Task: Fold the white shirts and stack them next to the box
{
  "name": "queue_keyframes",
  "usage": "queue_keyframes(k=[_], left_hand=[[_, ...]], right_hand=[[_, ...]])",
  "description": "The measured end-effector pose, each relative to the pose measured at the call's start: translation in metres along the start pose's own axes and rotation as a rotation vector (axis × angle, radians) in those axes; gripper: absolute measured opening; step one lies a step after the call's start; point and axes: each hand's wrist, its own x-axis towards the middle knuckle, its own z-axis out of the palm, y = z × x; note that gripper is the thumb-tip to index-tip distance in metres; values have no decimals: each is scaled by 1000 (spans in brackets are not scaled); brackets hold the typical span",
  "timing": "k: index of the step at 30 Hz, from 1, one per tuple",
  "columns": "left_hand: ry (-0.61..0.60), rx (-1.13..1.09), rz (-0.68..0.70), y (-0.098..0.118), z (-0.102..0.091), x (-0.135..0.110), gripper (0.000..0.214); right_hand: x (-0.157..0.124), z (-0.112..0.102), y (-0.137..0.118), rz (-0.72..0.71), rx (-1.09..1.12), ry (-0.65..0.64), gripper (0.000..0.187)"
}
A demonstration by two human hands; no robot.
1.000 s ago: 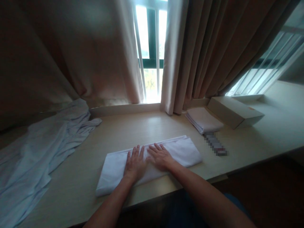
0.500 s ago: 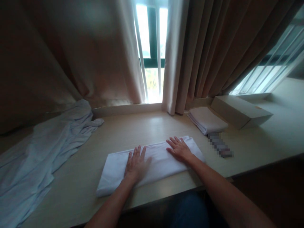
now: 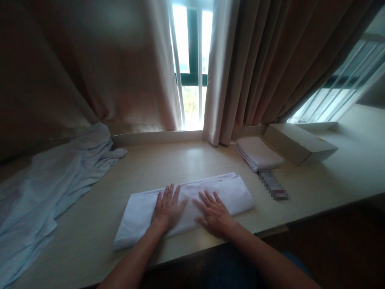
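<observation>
A white cloth, folded into a long strip, lies across the pale table near its front edge. My left hand rests flat on the strip's left half, fingers spread and pointing away from me. My right hand lies flat beside it on the strip's middle, fingers stretched out. Neither hand grips anything.
A loose pale-blue sheet is heaped on the table's left side. A small folded white cloth, a flat cardboard box and a small blurred object sit at the right. Brown curtains hang along the window behind.
My right hand slid out to the strip's right end half a second ago and has now come back to the middle, next to my left hand, which stayed nearly still.
</observation>
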Motion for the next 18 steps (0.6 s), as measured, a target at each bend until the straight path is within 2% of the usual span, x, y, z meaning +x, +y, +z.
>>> queue_keyframes(k=[6,8,12,18], left_hand=[[-5,1,2,-1,2,1,72],[-5,-1,-1,0,2,1,72],[-29,-3,-21,2,-1,1,72],[-32,-13,-25,3,-3,-1,72]], right_hand=[[-23,-7,83,274,-98,22,62],[-28,-6,99,340,-124,57,65],[-31,2,102,347,-141,119,68],[-31,9,103,333,-139,129,67]])
